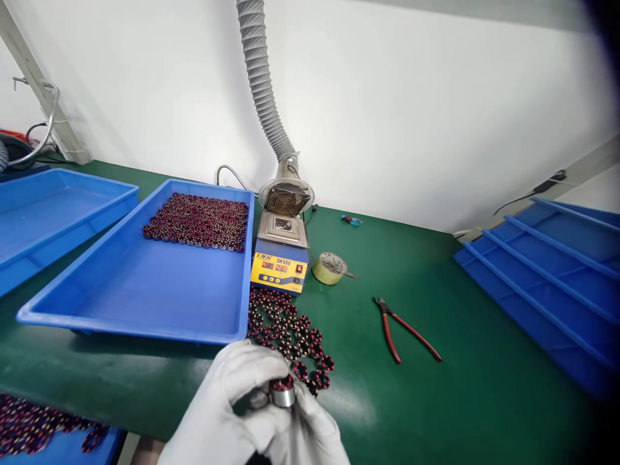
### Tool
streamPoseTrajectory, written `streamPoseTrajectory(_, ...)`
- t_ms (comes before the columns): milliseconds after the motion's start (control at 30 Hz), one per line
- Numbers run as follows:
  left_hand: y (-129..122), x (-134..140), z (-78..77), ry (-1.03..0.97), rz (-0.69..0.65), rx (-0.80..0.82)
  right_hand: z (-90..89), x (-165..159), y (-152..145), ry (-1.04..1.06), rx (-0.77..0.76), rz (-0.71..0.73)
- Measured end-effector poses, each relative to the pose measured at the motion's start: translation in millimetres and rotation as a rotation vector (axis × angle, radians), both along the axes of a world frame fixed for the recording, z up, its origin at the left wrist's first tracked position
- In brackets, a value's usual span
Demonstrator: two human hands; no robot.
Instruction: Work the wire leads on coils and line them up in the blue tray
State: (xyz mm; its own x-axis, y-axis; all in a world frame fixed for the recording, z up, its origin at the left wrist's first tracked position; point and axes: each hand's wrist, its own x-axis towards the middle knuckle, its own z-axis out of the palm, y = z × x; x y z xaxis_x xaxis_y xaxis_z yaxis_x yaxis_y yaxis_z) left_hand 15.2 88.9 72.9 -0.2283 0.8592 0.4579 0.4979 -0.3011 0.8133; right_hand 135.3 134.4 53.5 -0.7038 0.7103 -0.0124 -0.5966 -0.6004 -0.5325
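Both hands wear white gloves and meet at the bottom centre of the head view. My left hand (223,400) is closed, its thumb and fingers curled round a small wound stator (283,392) with a silver metal side and a red and black top. From the right, my right hand (314,426) pinches at the same stator, its fingertips against the side; its lower fingers are partly hidden. Just beyond the hands, many loose ring-shaped stators (290,332) in red, black and copper lie spread on the green table (358,400).
A solder pot (279,258) with a lit display stands under an exhaust hose (264,77). Left of it, a blue tray (179,332) carries packed stators. To the right are a small tin (328,271), red-handled cutters (393,332) and stacked blue trays (542,278). Another blue tray (62,213) lies far left.
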Motion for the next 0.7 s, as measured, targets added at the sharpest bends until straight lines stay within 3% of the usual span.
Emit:
streamPoseTrajectory(67, 4.4, -1.7, 0.4, -0.098, -0.086, 0.010, 0.2, -1.1, -1.2, 0.014, 0.004, -0.003)
streamPoseTrajectory(167, 10.9, -6.7, 1.0, -0.407, -0.198, -0.069, -1.9, -1.0, -0.1, 0.007, 0.003, 0.062)
streamPoseTrajectory(233, 12.3, -10.4, 2.3, -0.633, -0.194, -0.111, -3.2, 0.6, 2.1, -0.005, 0.008, 0.110)
streamPoseTrajectory(333, 8.5, -15.3, 6.1, -0.862, -0.073, -0.059, -2.6, 4.2, 5.1, 0.000, 0.027, 0.142)
streamPoseTrajectory(400, 4.5, -16.0, 9.5, -0.835, -0.035, -0.119, -1.5, 5.7, 6.0, 0.002, 0.038, 0.143)
streamPoseTrajectory(500, 1.9, -11.1, 12.4, -0.679, -0.126, -0.303, -2.4, 4.8, 6.3, -0.035, 0.051, 0.115)
streamPoseTrajectory(700, 3.6, -9.2, 5.7, -0.827, -0.225, -0.163, -8.0, 2.0, 5.8, -0.050, 0.036, 0.106)
